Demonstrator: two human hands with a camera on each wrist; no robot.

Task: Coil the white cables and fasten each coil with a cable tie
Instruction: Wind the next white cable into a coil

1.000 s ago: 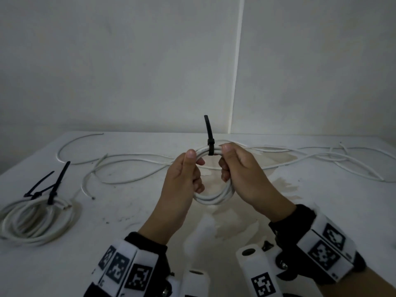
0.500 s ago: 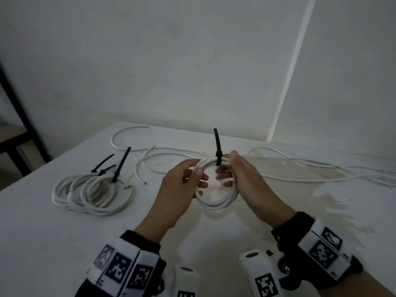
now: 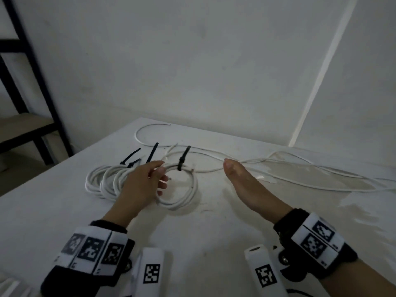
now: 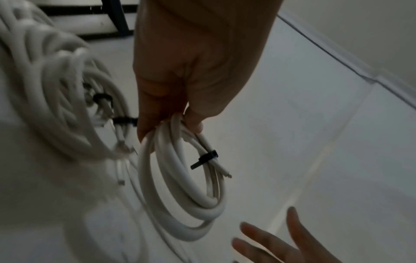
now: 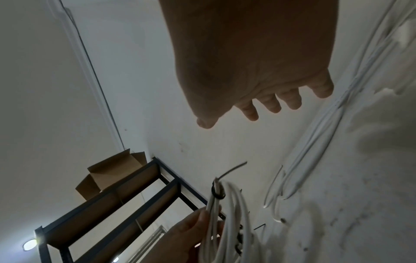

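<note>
Since a half-second back we've swung the tied coil (image 3: 176, 185) left toward the finished coils (image 3: 102, 181), and our right hand (image 3: 242, 183) has let go.

Left hand (image 3: 141, 185) pinches the coil's near-left rim between thumb and fingers; wrist view shows the black cable tie (image 4: 206, 157) cinched by the two cable ends. Coil is low over the tabletop (image 3: 214, 232), just beside the finished coils; can't tell if it's touching down yet. Right hand is spread and relaxed, holding nothing, well apart from the coil, with the loose white cables (image 3: 321, 170) just beyond it. To do this well, we'd lay the coil flat next to the pile without snagging the other tie tails (image 3: 151, 154), then release and send the right hand to the next loose cable.
</note>
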